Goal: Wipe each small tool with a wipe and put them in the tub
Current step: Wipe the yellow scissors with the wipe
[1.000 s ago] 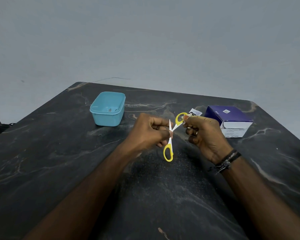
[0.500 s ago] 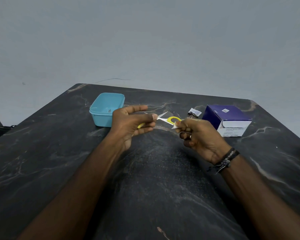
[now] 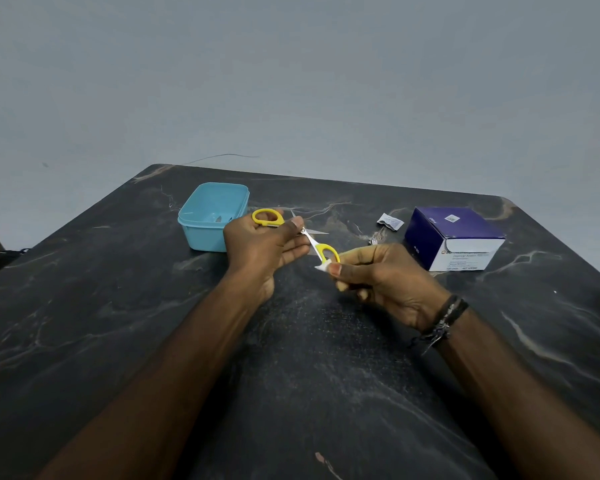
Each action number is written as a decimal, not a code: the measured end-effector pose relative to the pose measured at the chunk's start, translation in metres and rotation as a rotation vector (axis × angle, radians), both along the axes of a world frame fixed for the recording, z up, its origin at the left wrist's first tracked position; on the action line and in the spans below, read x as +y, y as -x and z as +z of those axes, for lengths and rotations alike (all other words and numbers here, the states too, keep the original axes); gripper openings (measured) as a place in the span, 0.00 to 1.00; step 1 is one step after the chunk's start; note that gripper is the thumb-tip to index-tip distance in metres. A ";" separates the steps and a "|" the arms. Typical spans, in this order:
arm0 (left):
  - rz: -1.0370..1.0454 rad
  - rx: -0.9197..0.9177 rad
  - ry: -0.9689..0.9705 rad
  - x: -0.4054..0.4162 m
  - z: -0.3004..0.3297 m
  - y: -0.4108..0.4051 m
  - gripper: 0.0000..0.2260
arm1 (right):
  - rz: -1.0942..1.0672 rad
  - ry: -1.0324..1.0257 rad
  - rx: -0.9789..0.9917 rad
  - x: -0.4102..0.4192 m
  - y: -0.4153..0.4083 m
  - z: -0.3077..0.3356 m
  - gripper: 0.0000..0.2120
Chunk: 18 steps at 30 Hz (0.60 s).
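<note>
Scissors held spread open above table, just right of tub: left hand pinching near pivot, right hand pressing folded wipe on near yellow loop. Exposed blade tips pointing far-right; risk of nicked fingers. Light pinch; risk of drop.
</note>
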State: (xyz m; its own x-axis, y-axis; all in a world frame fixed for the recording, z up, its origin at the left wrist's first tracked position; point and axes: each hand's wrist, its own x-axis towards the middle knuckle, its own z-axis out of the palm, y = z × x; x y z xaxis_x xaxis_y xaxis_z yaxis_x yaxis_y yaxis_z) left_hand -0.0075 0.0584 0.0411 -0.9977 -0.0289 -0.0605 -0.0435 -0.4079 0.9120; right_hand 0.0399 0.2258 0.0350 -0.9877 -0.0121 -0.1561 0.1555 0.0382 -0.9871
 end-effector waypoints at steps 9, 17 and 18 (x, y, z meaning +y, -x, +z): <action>0.002 0.072 0.131 -0.001 0.003 -0.002 0.13 | -0.063 0.050 0.012 0.001 -0.002 0.004 0.11; -0.018 0.091 0.167 0.001 0.001 -0.004 0.14 | -0.083 -0.002 0.023 -0.002 -0.002 0.001 0.11; -0.017 0.092 0.166 0.001 0.001 -0.004 0.14 | -0.079 0.013 0.010 -0.002 -0.002 0.002 0.11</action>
